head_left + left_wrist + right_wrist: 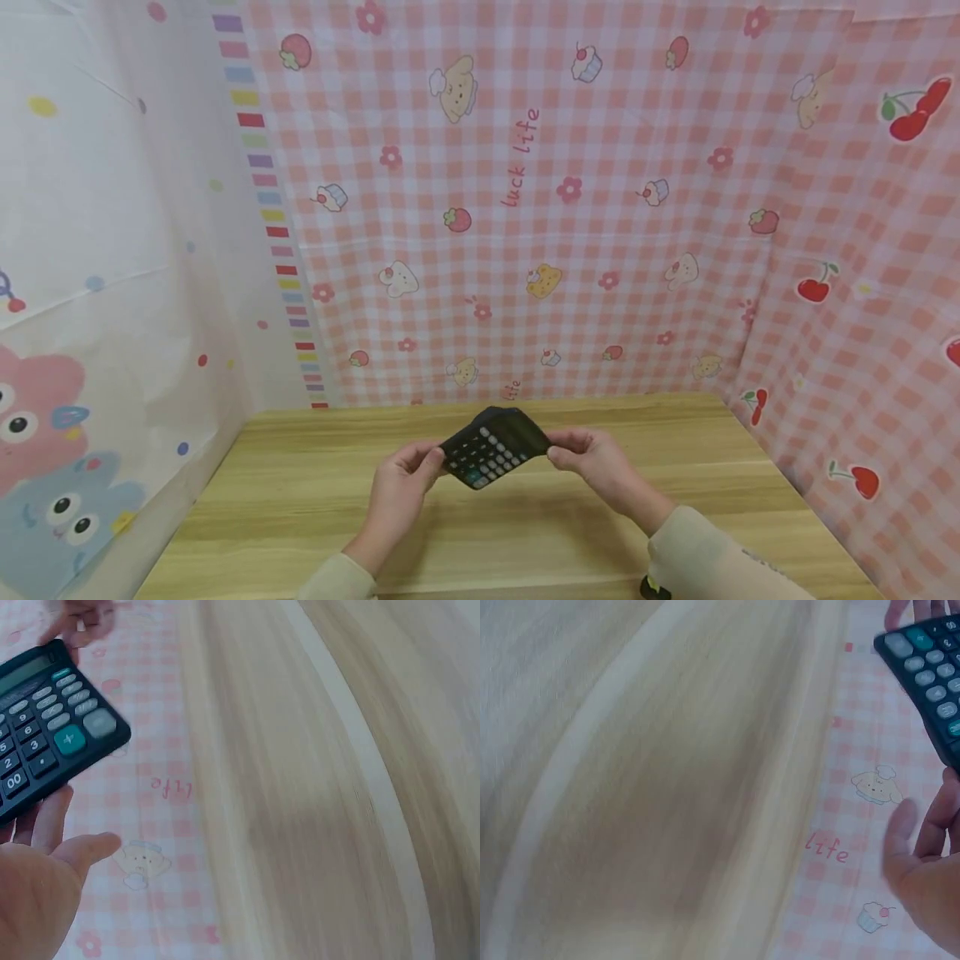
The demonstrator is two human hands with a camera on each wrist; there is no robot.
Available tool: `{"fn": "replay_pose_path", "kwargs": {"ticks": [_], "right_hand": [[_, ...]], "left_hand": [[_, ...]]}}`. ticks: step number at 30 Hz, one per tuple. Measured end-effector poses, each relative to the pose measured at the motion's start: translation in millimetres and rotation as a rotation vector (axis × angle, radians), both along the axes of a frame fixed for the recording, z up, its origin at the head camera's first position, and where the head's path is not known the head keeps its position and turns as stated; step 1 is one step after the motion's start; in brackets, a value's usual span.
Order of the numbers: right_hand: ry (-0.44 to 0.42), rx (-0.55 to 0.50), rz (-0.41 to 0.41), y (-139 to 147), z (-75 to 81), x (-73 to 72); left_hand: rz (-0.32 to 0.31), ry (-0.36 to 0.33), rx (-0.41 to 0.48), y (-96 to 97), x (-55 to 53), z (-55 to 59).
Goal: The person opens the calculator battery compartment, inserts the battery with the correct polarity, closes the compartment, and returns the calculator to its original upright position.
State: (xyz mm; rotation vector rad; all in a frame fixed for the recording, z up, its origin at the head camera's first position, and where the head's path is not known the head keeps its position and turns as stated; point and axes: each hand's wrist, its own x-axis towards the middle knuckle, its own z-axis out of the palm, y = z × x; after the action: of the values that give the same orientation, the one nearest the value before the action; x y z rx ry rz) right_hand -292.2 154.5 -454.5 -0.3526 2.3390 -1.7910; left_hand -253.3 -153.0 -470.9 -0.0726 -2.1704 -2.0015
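Note:
A black desk calculator (495,450) is held in the air above the wooden table, tilted, with its keys and display towards me. My left hand (401,483) holds its left corner between thumb and fingers. At the opposite corner, beside the display, my right hand (596,467) grips it the same way. In the left wrist view the calculator (56,724) shows grey, black and green keys, with fingers of the left hand (37,885) under its lower edge. The right wrist view cuts off part of the calculator (930,675); the right hand (930,862) is at its lower end.
The wooden table (300,500) runs back to a pink checked cloth (525,250). Patterned cloths also hang at left (150,292) and right (862,333). A small dark object (654,588) lies at the near edge, partly hidden by the right sleeve (705,554).

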Motion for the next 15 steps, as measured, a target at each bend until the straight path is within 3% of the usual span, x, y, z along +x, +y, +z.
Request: {"fn": "replay_pose_path", "kwargs": {"ticks": [7,15], "right_hand": [[-0.068,-0.154,-0.057,0.1,-4.5,-2.6],[-0.098,-0.162,-0.093,-1.1,-3.2,-3.1]], "left_hand": [[-0.055,-0.146,0.112,1.6,1.5,-0.1],[-0.073,-0.194,0.118,1.2,2.8,-5.6]]}}
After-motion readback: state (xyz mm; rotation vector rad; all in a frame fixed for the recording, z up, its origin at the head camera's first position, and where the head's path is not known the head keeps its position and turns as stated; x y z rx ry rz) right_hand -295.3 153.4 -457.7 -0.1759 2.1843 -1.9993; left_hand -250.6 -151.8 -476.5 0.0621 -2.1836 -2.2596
